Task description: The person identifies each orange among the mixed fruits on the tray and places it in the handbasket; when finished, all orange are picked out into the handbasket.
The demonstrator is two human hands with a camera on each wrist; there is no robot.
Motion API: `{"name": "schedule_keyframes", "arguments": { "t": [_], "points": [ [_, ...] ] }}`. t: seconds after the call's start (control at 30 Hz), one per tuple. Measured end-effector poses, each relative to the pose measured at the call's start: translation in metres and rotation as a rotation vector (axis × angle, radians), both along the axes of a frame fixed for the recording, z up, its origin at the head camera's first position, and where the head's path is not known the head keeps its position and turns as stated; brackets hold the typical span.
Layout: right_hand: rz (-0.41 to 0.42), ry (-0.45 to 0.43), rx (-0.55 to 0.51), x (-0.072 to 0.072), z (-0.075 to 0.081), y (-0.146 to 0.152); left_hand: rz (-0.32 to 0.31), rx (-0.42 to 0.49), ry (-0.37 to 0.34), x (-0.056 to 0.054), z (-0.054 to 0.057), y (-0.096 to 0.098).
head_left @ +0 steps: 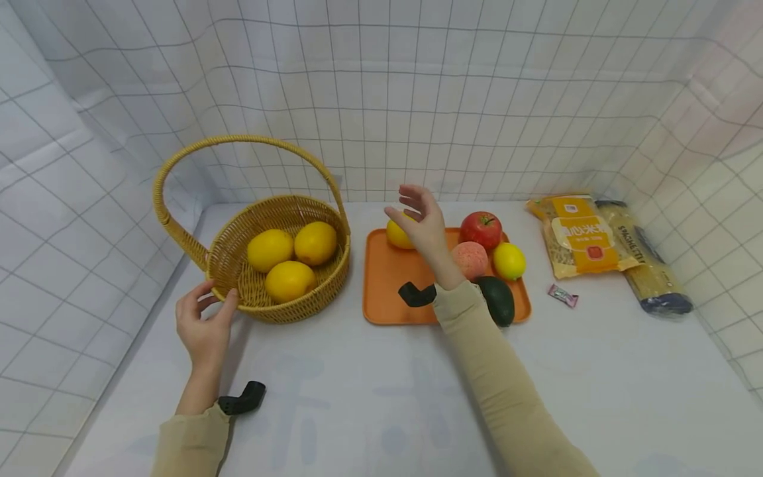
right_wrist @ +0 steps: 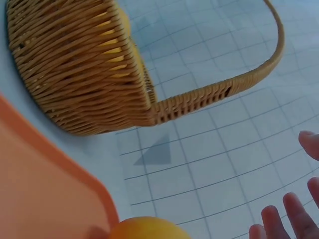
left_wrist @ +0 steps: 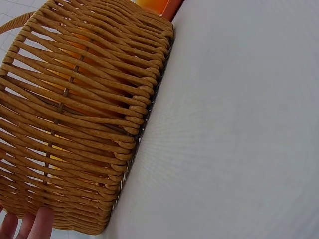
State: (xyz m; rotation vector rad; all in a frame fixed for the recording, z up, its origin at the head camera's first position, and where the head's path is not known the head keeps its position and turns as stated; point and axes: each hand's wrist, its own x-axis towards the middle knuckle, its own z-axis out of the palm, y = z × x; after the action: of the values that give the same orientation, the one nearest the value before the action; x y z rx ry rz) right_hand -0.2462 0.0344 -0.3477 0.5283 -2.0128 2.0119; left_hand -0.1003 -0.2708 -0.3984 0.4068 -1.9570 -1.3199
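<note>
My left hand (head_left: 204,328) holds the near left rim of a wicker basket (head_left: 310,305) with an arched handle; in the left wrist view, fingertips (left_wrist: 42,224) show at its woven outer wall. Three yellow lemons (head_left: 290,281) lie inside it. Over the back left corner of an orange tray (head_left: 387,298), my right hand (head_left: 422,222) hovers with fingers spread and loosely bent, holding nothing. Partly behind that hand, another yellow lemon (head_left: 398,233) sits on the tray; the right wrist view shows its top (right_wrist: 149,229) below and left of the fingers.
On the tray's right side are a red tomato-like fruit (head_left: 480,230), a pink peach (head_left: 471,260), a brighter yellow lemon (head_left: 509,261) and a dark green avocado (head_left: 497,301). Farther right lie a yellow food packet (head_left: 584,235), a spaghetti bag (head_left: 656,278) and a small wrapped candy (head_left: 563,295).
</note>
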Motion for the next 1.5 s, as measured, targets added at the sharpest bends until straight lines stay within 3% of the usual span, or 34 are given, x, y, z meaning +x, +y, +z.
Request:
{"name": "schedule_keyframes", "arguments": {
  "t": [0.17, 0.5, 1.03, 1.5],
  "points": [
    [-0.07, -0.052, 0.084, -0.012, -0.027, 0.001, -0.003, -0.012, -0.015, 0.002, 0.002, 0.002],
    [-0.171, -0.055, 0.158, -0.016, -0.05, 0.002, 0.002, 0.006, -0.021, 0.001, 0.003, 0.003],
    [-0.265, -0.121, 0.325, -0.026, -0.063, 0.005, -0.002, -0.002, -0.017, 0.002, 0.003, 0.001],
    [-0.261, -0.186, 0.399, -0.028, -0.069, 0.002, 0.005, 0.006, -0.027, 0.001, 0.001, 0.0]
  ]
}}
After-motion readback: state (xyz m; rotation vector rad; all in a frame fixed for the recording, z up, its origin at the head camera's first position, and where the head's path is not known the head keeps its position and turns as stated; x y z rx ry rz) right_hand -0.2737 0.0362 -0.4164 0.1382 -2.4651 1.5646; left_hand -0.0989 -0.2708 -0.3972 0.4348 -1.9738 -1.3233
